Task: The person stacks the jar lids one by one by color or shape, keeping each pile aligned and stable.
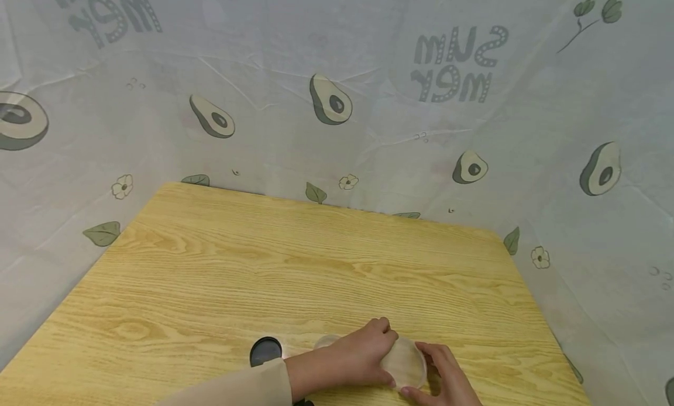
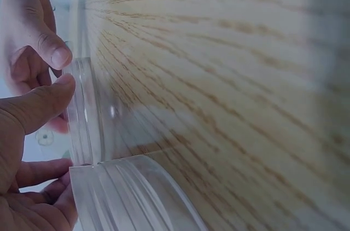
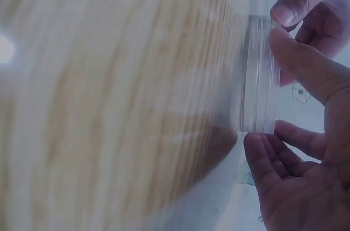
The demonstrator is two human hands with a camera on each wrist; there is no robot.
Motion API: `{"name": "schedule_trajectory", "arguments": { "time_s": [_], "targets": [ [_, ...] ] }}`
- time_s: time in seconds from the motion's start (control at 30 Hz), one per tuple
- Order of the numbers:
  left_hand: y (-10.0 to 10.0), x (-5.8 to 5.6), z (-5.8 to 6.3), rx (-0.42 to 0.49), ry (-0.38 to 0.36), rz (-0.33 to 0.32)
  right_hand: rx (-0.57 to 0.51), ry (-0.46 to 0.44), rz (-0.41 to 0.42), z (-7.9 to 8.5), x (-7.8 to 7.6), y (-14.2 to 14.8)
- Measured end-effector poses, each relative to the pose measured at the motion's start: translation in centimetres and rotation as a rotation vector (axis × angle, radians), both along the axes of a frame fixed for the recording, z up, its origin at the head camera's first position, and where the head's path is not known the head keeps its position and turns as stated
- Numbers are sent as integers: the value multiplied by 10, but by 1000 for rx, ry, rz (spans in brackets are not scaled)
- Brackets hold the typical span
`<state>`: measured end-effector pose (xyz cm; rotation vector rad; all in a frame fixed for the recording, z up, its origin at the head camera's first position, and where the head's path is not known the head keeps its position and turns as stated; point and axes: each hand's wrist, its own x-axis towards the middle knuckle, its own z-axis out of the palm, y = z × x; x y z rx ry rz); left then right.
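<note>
My left hand point(image 1: 363, 354) and right hand point(image 1: 447, 378) grip a clear round shallow plastic container point(image 1: 409, 362) from opposite sides, low over the table. Ridged bands show around its side in the right wrist view, where the container point(image 3: 258, 78) stands between the thumb and fingers of the right hand point(image 3: 306, 171). Both thumbs are at the near edge, almost meeting. A second clear round container point(image 1: 325, 340) is partly hidden behind my left forearm; the left wrist view shows this ridged container point(image 2: 128, 195) close by the left hand point(image 2: 33, 149).
A black round lid or shallow dish point(image 1: 265, 351) lies left of my left forearm. Beneath the left sleeve point(image 1: 237, 387) a small dark thing point(image 1: 303, 402) peeks out at the bottom edge. The wood-grain table point(image 1: 295, 265) meets a printed cloth point(image 1: 274, 131) on several sides.
</note>
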<state>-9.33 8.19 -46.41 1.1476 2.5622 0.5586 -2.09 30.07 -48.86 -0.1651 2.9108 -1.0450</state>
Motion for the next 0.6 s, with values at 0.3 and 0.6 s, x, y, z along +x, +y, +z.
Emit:
{"name": "schedule_trajectory", "arguments": {
  "time_s": [0.3, 0.6],
  "targets": [
    [0, 2, 1, 4, -4, 13, -20, -24, 13, -2, -2, 2],
    [0, 4, -1, -7, 4, 19, -8, -1, 17, -4, -2, 0]
  ]
}}
